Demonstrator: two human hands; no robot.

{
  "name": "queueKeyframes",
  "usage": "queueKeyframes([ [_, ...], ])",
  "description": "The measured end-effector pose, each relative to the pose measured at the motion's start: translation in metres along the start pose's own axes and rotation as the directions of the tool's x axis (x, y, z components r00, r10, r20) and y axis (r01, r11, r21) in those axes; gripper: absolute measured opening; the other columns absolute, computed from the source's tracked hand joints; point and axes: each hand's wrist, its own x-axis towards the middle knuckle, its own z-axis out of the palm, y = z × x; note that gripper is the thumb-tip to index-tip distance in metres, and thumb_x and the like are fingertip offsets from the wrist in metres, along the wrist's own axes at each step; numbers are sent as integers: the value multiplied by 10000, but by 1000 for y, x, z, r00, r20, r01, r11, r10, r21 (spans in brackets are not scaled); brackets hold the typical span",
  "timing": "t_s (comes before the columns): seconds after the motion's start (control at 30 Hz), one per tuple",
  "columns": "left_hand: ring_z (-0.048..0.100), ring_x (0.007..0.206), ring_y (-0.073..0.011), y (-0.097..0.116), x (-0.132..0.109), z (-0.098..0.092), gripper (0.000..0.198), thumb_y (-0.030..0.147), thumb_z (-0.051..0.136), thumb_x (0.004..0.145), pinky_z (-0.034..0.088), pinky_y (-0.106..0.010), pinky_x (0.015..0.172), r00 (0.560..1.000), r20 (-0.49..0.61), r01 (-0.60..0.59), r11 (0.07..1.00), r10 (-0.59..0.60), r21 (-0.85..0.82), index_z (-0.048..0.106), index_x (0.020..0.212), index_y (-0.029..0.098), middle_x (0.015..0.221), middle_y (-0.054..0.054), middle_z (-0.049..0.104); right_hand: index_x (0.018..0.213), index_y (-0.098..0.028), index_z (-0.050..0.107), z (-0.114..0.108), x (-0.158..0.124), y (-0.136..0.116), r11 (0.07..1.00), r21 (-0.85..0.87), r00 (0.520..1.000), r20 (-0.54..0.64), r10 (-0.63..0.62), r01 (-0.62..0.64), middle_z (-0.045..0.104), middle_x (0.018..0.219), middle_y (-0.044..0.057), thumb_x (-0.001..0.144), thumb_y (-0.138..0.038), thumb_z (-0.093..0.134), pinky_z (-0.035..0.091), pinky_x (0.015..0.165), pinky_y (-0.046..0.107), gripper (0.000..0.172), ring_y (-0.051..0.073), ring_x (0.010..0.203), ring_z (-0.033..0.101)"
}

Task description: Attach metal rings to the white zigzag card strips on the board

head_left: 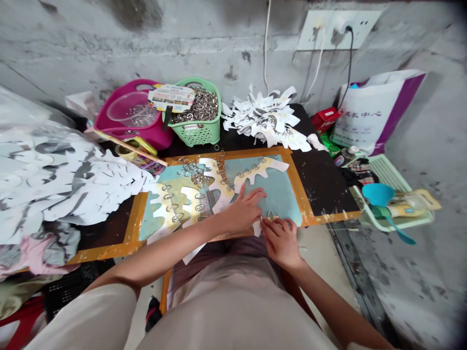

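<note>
Near the front edge of the blue mat [277, 192], my right hand [282, 240] is closed with its fingertips on a white paper strip [257, 228]. A metal ring [270, 215] stands up at those fingertips. My left hand [246, 209] reaches in beside it; its outer fingers are spread, while its thumb side bends down to the same strip, partly hidden. More notched strips with metal rings lie on the mat: one above my left hand [260, 170], one at the middle [219, 182] and others at the left [168, 204]. Loose rings [195, 172] lie heaped behind them.
At the back stand a green basket of rings [193, 133] and a magenta basket [133, 129]. Paper cutouts [262, 116] pile up behind the mat, with more [54, 180] at the left. On the right are a plastic tray [397, 223] with a blue ladle [378, 194] and a bag [365, 116].
</note>
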Motion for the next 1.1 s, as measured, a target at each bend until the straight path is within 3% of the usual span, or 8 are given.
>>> queueKeyframes([
  [0.13,263,1416,-356,-4,12,-2,142,160,582,851,120,-740,1087,994,82,-70,997,71,-18,700,773,157,1368,-162,468,1263,-213,589,0,0,-2,1000,-23,1000,-5,4,-4,638,1259,58,927,-217,525,259,996,472,342,254,1099,505],
  [0.27,333,1387,-311,10,-3,10,167,146,534,882,41,-698,1140,978,-46,-194,963,206,185,699,909,151,1342,-144,522,1237,-199,600,1,-1,-4,999,-31,1000,-4,17,-17,645,1242,68,919,-200,516,251,1018,489,329,262,1103,504],
  [0.4,458,1287,-261,28,-30,33,258,122,464,922,60,-667,1169,964,-172,-137,933,202,333,651,1097,158,1244,-119,604,1251,-202,592,1,-1,-4,1000,-23,1000,7,22,-21,649,1228,70,914,-201,521,237,1038,503,345,264,1106,504],
  [0.5,432,1307,-269,32,-40,36,239,135,468,907,46,-672,1161,977,-198,-28,963,84,270,649,1059,169,1248,-120,594,1290,-209,564,0,0,-5,1000,-17,1000,10,24,-24,642,1247,67,930,-204,507,237,1036,500,364,259,1104,506],
  [0.63,357,1367,-292,26,-35,20,242,166,511,852,-2,-654,1161,988,-150,44,995,-31,87,609,1073,173,1313,-128,550,1294,-216,562,0,0,-4,999,-26,1000,14,22,-21,631,1269,64,933,-208,508,238,1025,506,365,264,1116,499],
  [0.83,440,1337,-239,4,-8,16,294,61,477,863,-14,-627,1164,991,-85,-103,994,107,47,503,1146,137,1023,-98,698,1292,-217,563,-1,0,-5,999,-44,1000,19,15,-14,633,1263,63,924,-205,519,229,1025,521,370,269,1111,501],
  [1.0,485,1306,-218,-2,-2,23,253,52,387,923,3,-623,1167,969,-86,-225,970,233,96,463,1158,106,972,-109,718,1284,-223,569,-2,0,-6,998,-56,1000,17,24,-23,632,1265,63,915,-197,527,225,1033,528,373,271,1111,501],
  [1.1,502,1286,-226,1,-4,21,243,61,385,923,-10,-630,1163,977,-95,-181,979,189,96,454,1149,118,959,-103,713,1299,-228,561,-1,-1,-6,998,-53,1000,15,24,-24,630,1268,65,917,-198,523,225,1034,530,385,273,1110,503],
])
